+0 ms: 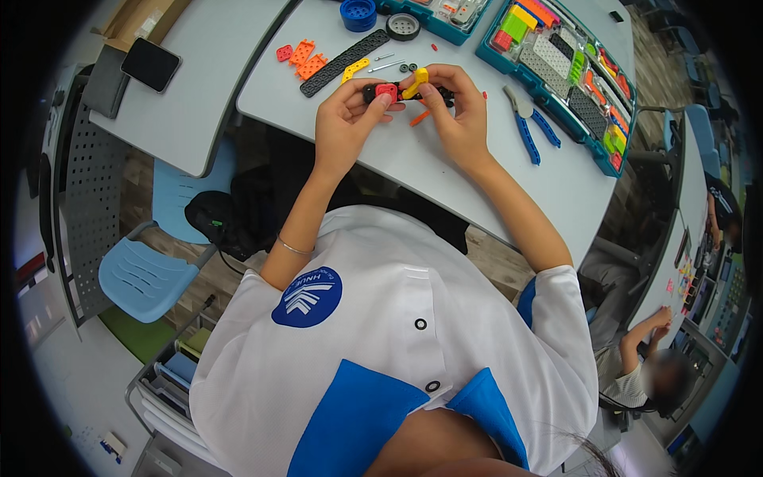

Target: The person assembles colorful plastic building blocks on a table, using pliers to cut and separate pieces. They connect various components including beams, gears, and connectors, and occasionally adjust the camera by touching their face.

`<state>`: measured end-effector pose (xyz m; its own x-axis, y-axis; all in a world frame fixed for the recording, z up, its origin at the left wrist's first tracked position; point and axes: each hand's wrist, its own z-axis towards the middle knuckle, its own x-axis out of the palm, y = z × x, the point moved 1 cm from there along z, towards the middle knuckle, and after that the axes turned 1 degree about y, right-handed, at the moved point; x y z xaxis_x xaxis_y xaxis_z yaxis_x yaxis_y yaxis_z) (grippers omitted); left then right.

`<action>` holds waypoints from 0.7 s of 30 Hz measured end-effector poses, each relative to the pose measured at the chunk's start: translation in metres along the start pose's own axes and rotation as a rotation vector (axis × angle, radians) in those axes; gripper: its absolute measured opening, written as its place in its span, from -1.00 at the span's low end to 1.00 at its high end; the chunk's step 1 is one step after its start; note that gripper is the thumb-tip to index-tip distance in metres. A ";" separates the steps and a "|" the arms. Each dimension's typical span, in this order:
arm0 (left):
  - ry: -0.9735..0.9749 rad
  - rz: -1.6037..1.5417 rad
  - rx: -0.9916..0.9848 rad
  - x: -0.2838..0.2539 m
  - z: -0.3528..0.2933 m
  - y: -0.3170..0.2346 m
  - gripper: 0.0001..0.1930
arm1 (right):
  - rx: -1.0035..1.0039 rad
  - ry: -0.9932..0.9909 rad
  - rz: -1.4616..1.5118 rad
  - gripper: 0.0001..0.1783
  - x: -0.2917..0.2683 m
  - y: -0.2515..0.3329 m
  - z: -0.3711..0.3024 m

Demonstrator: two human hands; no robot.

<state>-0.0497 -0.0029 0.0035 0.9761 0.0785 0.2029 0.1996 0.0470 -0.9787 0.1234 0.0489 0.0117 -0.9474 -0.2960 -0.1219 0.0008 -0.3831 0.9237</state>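
Collar (350, 421) lay nearest; above the table edge (477, 211), left hand (346, 115) and right hand (461, 111) pinched an assembly (387, 91), seemingly mid-joining; alignment appeared needed next.

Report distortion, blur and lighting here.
Head view: fisheye bends the edges of the table, and the corners are black; head view: a co-worker's head is blurred; head view: lighting looks fairly even, the yellow piece standing out in the right hand.

Wht shirt (381, 318) w/ blu collar (350, 417)
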 end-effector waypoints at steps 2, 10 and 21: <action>0.003 -0.017 -0.001 -0.001 0.000 0.000 -0.73 | 0.031 0.036 0.011 -0.79 -0.001 -0.002 0.001; 0.019 -0.045 0.030 -0.004 0.000 0.003 -0.71 | 0.000 0.035 -0.097 -0.81 0.002 0.002 0.003; 0.062 -0.029 0.075 -0.006 -0.001 0.005 -0.68 | 0.055 0.159 -0.180 -0.75 -0.002 0.007 0.008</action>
<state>-0.0543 -0.0042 -0.0029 0.9738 0.0142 0.2270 0.2236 0.1230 -0.9669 0.1229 0.0542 0.0212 -0.8682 -0.3630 -0.3382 -0.1850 -0.3957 0.8996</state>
